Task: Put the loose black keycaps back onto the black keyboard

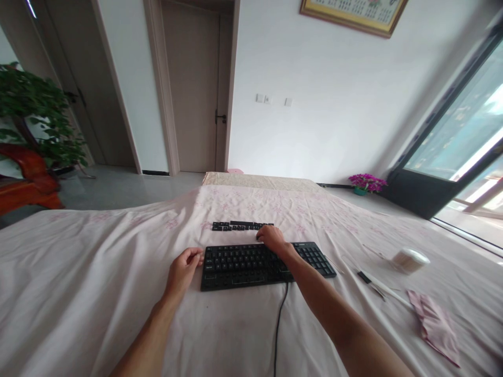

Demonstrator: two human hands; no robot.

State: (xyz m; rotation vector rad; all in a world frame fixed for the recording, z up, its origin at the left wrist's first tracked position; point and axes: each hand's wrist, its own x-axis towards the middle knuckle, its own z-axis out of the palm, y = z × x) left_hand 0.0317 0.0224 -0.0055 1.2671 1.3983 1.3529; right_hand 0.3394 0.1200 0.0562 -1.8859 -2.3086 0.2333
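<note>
A floral cloth [226, 330] is lying rumpled beneath the black full-size keyboard [236, 259], whose nearest rows are showing bare slots. Since that base looks soft, careful work probably means steadying the keyboard against sliding. The left hand [184, 264] is resting just beside the keyboard's left end, its fingers curling loosely; whether they are pinching or touching anything, one cannot tell. The right hand [271, 238] is reaching across to just past the keyboard's far edge, fingers bending downward, with their closure and any held piece hidden. Loose keycaps [239, 228], including the long space bar [241, 223], are lying in two rows beyond the keyboard; a light fingertip touch should avoid scattering them.
</note>
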